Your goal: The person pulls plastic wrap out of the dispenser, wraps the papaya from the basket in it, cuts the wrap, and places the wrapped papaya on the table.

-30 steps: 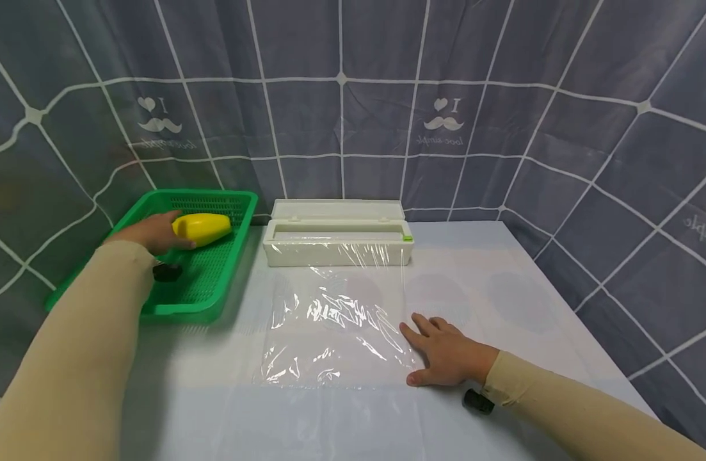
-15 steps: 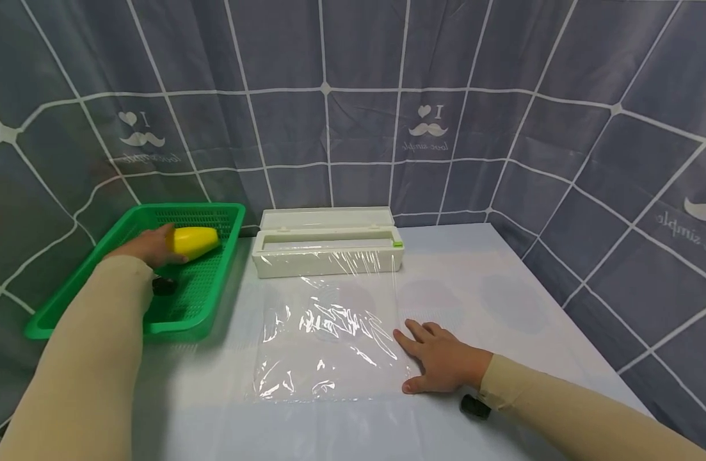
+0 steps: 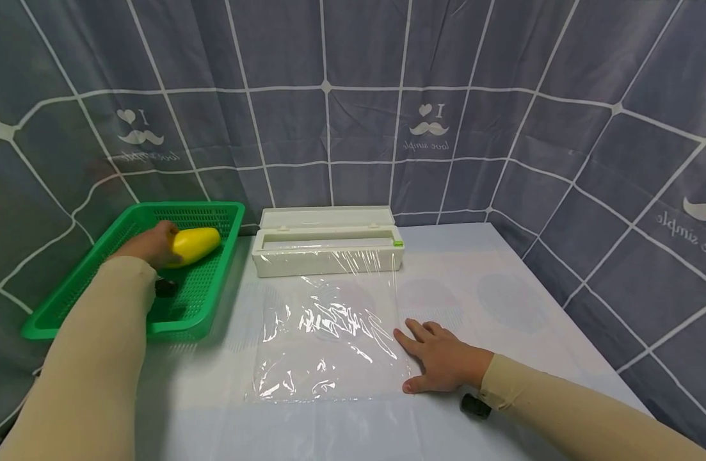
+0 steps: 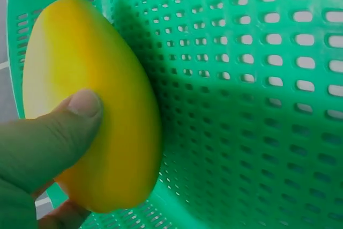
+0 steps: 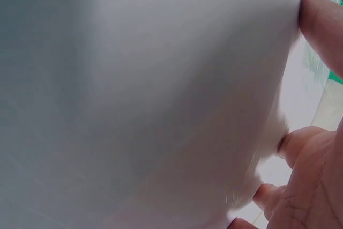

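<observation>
My left hand point(image 3: 148, 245) grips a smooth yellow papaya point(image 3: 196, 246) inside the green basket point(image 3: 200, 320). In the left wrist view the thumb lies across the papaya point(image 4: 107, 132), and fingertips show under its lower end. Clear plastic wrap point(image 3: 332, 349) stretches flat over the table from a white wrap dispenser point(image 3: 329, 264), whose lid point(image 3: 326, 218) stands up at the back. At the right edge of the wrap my right hand point(image 3: 445, 360) rests with spread fingers, holding nothing. In the right wrist view its fingertips point(image 5: 313, 12) press on the white surface.
A white tablecloth point(image 3: 520, 320) with pale circles covers the table. Behind and to the right hangs a dark grey curtain point(image 3: 364, 121) with white grid lines. A small green slider point(image 3: 398, 243) sits at the dispenser's right end. The basket stands left of the dispenser.
The head view has shifted a little, moving the scene left and down. My left hand has closed more around the papaya, which has turned slightly. The right hand has stayed in place.
</observation>
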The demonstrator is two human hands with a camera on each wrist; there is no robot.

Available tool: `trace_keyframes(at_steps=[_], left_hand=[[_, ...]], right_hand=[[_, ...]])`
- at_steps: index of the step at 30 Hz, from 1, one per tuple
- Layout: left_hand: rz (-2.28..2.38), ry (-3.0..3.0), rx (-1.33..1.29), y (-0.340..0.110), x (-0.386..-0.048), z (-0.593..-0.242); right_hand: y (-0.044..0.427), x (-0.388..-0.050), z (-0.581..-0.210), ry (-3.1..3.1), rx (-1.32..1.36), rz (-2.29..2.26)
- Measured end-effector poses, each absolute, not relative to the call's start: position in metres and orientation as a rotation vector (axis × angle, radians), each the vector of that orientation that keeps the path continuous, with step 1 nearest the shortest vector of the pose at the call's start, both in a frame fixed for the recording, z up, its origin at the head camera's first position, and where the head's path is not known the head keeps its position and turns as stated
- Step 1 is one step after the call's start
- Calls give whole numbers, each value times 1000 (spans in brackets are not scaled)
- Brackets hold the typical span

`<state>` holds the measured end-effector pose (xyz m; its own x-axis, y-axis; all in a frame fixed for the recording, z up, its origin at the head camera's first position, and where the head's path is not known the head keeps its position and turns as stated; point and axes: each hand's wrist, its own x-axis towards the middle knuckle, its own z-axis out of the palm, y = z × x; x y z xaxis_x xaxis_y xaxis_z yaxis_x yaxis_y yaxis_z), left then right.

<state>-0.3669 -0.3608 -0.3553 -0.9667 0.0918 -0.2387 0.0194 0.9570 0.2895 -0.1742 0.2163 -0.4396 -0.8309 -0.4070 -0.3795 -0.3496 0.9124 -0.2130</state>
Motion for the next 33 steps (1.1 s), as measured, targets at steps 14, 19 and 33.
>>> trace_keyframes(at_steps=[14,19,33], left_hand=[[318,2828,195,-361,-372,-361],[362,2854,224,-359,-368,-350],[594,2996,306,-340,-335,-295]], right_hand=[[216,-175,-440,2647,-564,-178],[217,-176,-440,2653,-592,-172],[216,-177,-443,2646,-569,-143]])
